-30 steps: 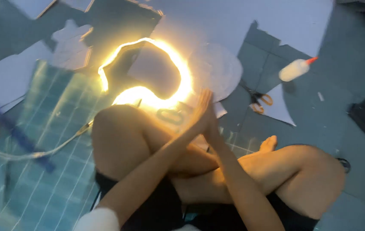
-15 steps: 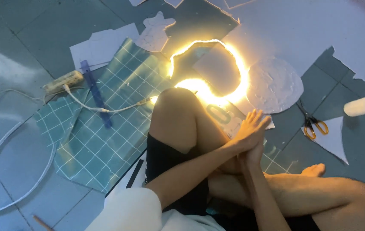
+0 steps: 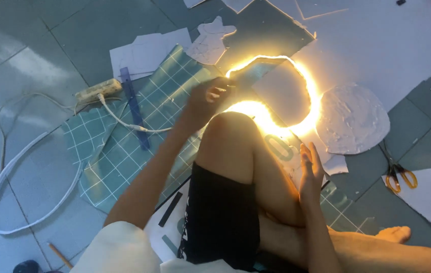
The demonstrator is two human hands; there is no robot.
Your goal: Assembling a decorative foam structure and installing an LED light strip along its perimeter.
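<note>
I sit cross-legged on a tiled floor. A glowing LED strip (image 3: 312,96) curls into a loop in front of my raised knee. My left hand (image 3: 206,98) reaches over the green cutting mat (image 3: 124,151) and its fingers pinch the strip's near end, by the bright spot. My right hand (image 3: 310,169) hovers beside my knee with fingers apart, holding nothing, just below the glowing curve and over a paper sheet. A round white foam piece (image 3: 353,119) lies right of the loop.
Orange-handled scissors (image 3: 396,172) lie at right by a white paper triangle (image 3: 422,194). A blue ruler (image 3: 133,106), a power strip (image 3: 99,90) and a coiled white cable (image 3: 20,194) sit at left. Paper cutouts (image 3: 210,43) lie at the back; a pencil (image 3: 59,254) lies near me.
My hands were pressed together over my knee. They have parted: the left hand reached forward to the lit strip and the right dropped open beside the knee. The view shifted.
</note>
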